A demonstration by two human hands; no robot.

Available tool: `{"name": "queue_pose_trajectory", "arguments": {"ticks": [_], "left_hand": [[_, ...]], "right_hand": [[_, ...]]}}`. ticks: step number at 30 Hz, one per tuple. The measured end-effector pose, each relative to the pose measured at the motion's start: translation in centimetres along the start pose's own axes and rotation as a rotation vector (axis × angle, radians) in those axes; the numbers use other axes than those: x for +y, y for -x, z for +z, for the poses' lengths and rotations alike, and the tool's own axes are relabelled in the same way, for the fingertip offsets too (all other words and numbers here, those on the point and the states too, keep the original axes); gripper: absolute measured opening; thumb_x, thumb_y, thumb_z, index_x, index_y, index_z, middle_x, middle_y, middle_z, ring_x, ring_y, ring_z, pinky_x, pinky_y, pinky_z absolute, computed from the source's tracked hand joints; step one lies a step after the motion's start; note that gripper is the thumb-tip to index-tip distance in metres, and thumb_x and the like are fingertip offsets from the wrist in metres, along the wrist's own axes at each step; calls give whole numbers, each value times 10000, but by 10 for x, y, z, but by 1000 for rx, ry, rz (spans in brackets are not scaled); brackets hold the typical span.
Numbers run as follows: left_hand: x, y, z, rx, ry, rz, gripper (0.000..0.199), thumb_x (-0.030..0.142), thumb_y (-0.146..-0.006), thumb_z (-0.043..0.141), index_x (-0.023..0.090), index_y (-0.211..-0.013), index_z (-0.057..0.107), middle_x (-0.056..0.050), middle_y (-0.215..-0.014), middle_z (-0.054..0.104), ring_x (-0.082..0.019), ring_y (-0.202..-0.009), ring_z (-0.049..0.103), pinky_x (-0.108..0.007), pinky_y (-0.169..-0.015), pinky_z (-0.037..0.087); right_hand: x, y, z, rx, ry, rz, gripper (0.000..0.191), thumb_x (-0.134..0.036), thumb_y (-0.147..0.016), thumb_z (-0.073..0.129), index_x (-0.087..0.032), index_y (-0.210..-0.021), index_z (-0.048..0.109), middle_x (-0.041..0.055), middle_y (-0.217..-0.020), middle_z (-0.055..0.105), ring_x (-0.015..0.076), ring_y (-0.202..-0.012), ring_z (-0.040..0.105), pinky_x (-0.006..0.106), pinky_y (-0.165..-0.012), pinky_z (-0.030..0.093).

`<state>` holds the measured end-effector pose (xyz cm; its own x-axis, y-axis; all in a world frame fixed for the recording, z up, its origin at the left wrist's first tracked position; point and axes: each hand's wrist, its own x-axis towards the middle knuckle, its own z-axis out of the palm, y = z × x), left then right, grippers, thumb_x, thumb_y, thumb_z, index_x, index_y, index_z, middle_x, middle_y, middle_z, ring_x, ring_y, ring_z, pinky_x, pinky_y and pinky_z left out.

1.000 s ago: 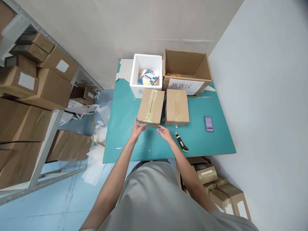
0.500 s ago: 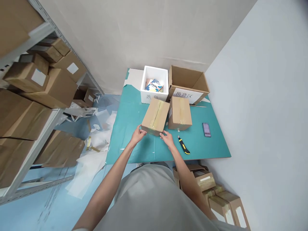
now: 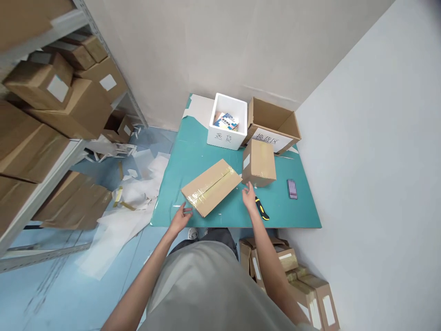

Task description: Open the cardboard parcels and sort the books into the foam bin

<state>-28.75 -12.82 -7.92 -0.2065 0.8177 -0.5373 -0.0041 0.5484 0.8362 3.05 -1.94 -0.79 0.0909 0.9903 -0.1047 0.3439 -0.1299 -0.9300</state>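
Observation:
A taped cardboard box (image 3: 212,187) lies at an angle on the green tabletop (image 3: 193,142), clear tape running along its top seam. By its near left corner is my left hand (image 3: 180,218), fingers spread and a small gap from the cardboard. My right hand (image 3: 248,196) is off the box's right end, its fingers apart and nothing in them. Just beyond that hand stands a second, taller cardboard box (image 3: 260,162) with a white label on its left side. A black and yellow utility knife (image 3: 262,209) rests beside my right wrist, its upper end partly hidden.
Behind are a white foam box (image 3: 225,140) with books inside and an open carton (image 3: 292,122) bearing a paper sign. A phone (image 3: 292,189) lies at the right. Shelves with boxes (image 3: 82,108) stand left, packing scraps (image 3: 138,197) on the floor, more boxes (image 3: 319,294) under the table.
The nearer box has been turned and shifted toward the front left. Both hands have let go of it; the left moved left, the right moved slightly right.

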Motion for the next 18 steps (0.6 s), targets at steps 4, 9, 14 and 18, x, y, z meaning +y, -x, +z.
{"name": "queue_pose_trajectory", "arguments": {"ticks": [4,9,14,18], "left_hand": [[-7,10,15,-173,15,65,850,275,-687,745,94,-1497,561,-193,-1262,765,-312,-1114,758,-380,-880,619],[-19,12,5,-183,95,38,947,207,-616,787,145,-1525,531,-195,-1357,722,-213,-878,776,-327,-785,621],[-37,9,-24,-8,25,-19,928,110,-561,799,160,-1464,592,-204,-1379,722,-252,-937,785,-355,-799,649],[-48,5,-30,43,-147,56,670,165,-579,849,189,-1240,739,-112,-1093,827,-346,-1011,792,-427,-871,650]], "right_hand": [[-5,-45,-10,30,0,-23,401,-416,-1046,697,-193,-1376,652,108,-1383,670,257,-1177,696,480,-999,617],[28,-9,-3,68,-1,0,414,-434,-918,672,-182,-1245,689,169,-1301,721,278,-1135,716,468,-1014,595],[87,84,-20,88,-117,162,396,-478,-803,664,-215,-1097,688,154,-1162,774,303,-997,768,454,-899,628],[119,131,-11,52,-167,242,410,-471,-691,716,-218,-1013,737,168,-1123,813,372,-1057,772,526,-929,630]]}}
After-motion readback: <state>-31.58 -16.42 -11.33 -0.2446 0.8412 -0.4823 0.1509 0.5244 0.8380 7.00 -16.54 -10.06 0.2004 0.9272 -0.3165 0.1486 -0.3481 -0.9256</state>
